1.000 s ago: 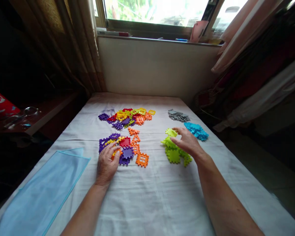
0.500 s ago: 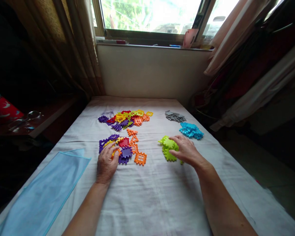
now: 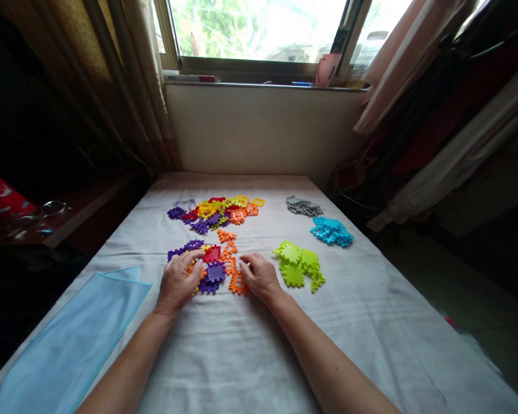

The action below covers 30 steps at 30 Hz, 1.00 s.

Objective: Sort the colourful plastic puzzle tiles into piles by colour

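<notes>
My left hand [image 3: 180, 280] rests with bent fingers over the left side of the near mixed pile, where purple pieces [image 3: 216, 272], a red piece [image 3: 212, 253] and yellow bits show. What its fingertips touch is hidden. Beside the orange pieces [image 3: 237, 283] at that pile's right edge is my right hand [image 3: 261, 277], its fingers curled; whether it grips anything is too small to tell. To its right lies a heap of lime green pieces [image 3: 292, 274], untouched by either hand.
Farther back on the bed [image 3: 259, 351] lie a mixed-colour heap [image 3: 207, 209], grey pieces [image 3: 303, 206] and blue pieces [image 3: 331, 231]. A light blue cloth [image 3: 73, 339] covers the left edge. Glasses [image 3: 54, 208] sit on a side table at left.
My right hand has moved left from the lime green heap to the orange pieces, uncovering the green pieces. My left hand has stayed over the near mixed pile.
</notes>
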Available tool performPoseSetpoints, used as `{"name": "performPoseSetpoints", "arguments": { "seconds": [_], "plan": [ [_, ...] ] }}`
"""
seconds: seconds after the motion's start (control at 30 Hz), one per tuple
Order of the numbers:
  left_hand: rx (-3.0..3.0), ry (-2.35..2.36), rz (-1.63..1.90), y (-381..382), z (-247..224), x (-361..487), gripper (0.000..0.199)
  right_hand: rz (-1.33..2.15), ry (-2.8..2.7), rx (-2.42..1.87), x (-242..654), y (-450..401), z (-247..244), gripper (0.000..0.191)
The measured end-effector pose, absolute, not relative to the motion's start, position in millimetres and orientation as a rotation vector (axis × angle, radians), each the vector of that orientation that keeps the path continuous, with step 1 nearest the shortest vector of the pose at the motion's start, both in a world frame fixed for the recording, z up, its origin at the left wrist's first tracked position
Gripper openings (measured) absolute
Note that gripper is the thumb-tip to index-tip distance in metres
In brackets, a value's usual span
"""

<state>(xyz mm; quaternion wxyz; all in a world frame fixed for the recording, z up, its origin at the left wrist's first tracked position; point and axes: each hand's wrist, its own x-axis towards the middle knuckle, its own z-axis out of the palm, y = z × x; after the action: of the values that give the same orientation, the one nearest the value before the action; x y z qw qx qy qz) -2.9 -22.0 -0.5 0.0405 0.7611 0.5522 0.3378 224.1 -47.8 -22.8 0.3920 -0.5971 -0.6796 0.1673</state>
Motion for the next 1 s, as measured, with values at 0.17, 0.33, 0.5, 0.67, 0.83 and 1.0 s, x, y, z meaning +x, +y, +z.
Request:
{"name": "performPoseSetpoints", "arguments": {
  "seconds": [0.17, 0.33, 0.5, 0.67, 0.83, 1.0],
  "plan": [
    [2.536, 1.650, 0.704, 31.5, 25.1, 10.0, 0.035, 0.397, -1.608, -1.412, 229.9, -47.2, -31.3, 0.022],
    [2.734, 1.655, 0.241, 82.7, 25.8, 36.2, 0.050, 0.451, -1.553, -1.355, 229.9, -46.7, -32.4, 0.024],
    [2.741, 1.739, -0.064, 110.8, 19.6, 41.2, 0.054, 0.521, -1.558, -1.326, 231.9, -47.0, -32.5, 0.023],
    [2.701, 1.858, -0.126, 117.6, 23.9, 16.0, 0.055, 0.542, -1.568, -1.342, 231.9, -47.1, -31.3, 0.024],
    [2.712, 1.966, -0.212, 120.5, 33.0, -5.5, 0.043, 0.549, -1.531, -1.324, 231.6, -46.2, -29.4, 0.024],
    [2.764, 1.986, 0.031, 121.9, 40.3, 10.6, 0.036, 0.549, -1.516, -1.319, 231.8, -46.0, -29.5, 0.024]
  ]
}}
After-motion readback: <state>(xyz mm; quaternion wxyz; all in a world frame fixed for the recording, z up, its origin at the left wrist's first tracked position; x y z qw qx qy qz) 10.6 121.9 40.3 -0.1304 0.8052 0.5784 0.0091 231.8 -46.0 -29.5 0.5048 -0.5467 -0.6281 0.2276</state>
